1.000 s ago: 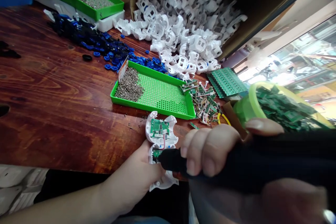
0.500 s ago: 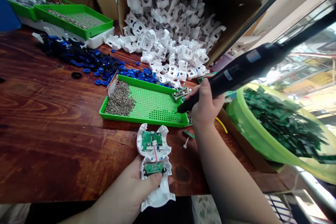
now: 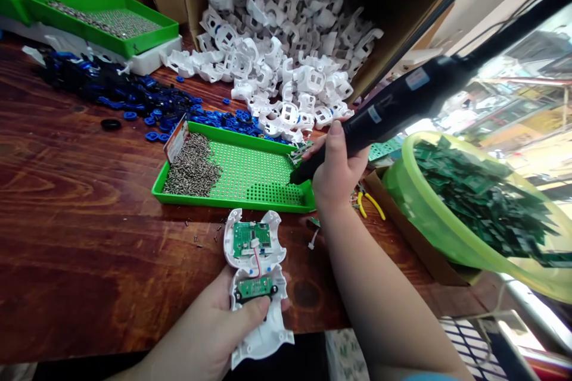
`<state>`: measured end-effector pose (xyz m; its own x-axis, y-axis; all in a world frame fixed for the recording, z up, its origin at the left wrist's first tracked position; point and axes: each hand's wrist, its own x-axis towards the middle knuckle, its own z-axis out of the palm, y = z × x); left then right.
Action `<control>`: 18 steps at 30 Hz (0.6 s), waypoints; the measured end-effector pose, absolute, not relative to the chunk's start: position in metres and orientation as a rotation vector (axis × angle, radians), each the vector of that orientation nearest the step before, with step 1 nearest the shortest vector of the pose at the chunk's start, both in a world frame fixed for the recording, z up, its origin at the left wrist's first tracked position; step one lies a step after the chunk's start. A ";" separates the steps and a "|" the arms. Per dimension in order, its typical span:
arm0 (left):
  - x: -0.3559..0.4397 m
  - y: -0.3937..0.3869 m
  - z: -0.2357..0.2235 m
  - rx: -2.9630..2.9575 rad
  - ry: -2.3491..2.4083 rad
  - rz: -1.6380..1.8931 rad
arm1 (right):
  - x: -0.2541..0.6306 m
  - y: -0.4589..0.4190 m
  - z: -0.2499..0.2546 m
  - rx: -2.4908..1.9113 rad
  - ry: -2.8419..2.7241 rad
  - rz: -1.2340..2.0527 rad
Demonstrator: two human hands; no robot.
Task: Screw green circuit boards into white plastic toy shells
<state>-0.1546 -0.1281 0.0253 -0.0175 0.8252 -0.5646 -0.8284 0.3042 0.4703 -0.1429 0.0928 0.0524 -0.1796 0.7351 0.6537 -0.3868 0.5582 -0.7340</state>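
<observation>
My left hand is closed round the lower part of a white plastic housing, its thumb lying over the front. Two green circuit boards sit inside the housing, joined by a red and white wire. In my right hand is a black electric screwdriver, fingers wrapped round its body. The tool's tip points down left, over the right end of a green perforated tray. A heap of small screws fills that tray's left end.
White plastic shells spill from a cardboard box behind the tray. Blue and black parts lie left of them. At right are yellow-handled pliers and a yellow-green basin of green boards. Loose screws lie before the tray.
The view has shifted slightly, so most things sit further left. Both hands keep their holds; the screwdriver tip stays over the tray's right end. More of the pliers shows.
</observation>
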 end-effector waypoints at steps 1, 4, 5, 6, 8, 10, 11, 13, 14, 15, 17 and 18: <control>-0.154 -0.128 0.025 -0.009 0.900 1.318 | -0.143 0.093 0.052 -0.320 -1.431 1.034; -0.154 -0.128 0.025 -0.016 0.902 1.334 | -0.142 0.092 0.052 -0.295 -1.444 1.063; -0.154 -0.129 0.024 -0.012 0.900 1.334 | -0.142 0.092 0.052 -0.282 -1.449 1.073; -0.154 -0.129 0.024 -0.008 0.898 1.332 | -0.142 0.092 0.051 -0.274 -1.450 1.081; -0.154 -0.129 0.023 -0.006 0.895 1.329 | -0.142 0.093 0.051 -0.275 -1.436 1.087; -0.154 -0.129 0.023 -0.020 0.892 1.339 | -0.142 0.092 0.052 -0.282 -1.410 1.076; -0.154 -0.129 0.023 -0.025 0.890 1.345 | -0.141 0.092 0.055 -0.282 -1.392 1.066; -0.154 -0.128 0.024 -0.026 0.881 1.358 | -0.139 0.087 0.063 -0.288 -1.363 1.066; -0.154 -0.128 0.025 -0.023 0.871 1.367 | -0.137 0.083 0.069 -0.294 -1.346 1.071; -0.154 -0.128 0.025 -0.014 0.854 1.375 | -0.133 0.077 0.076 -0.300 -1.327 1.078; -0.154 -0.128 0.025 0.008 0.819 1.391 | -0.124 0.061 0.089 -0.294 -1.296 1.083; -0.154 -0.128 0.024 0.023 0.807 1.396 | -0.118 0.051 0.095 -0.273 -1.304 1.091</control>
<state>-0.1536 -0.1278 0.0237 -0.0410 0.8725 -0.4869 -0.8575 0.2194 0.4654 -0.1180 0.0510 0.0954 -0.1213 0.7646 0.6330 -0.4881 0.5094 -0.7087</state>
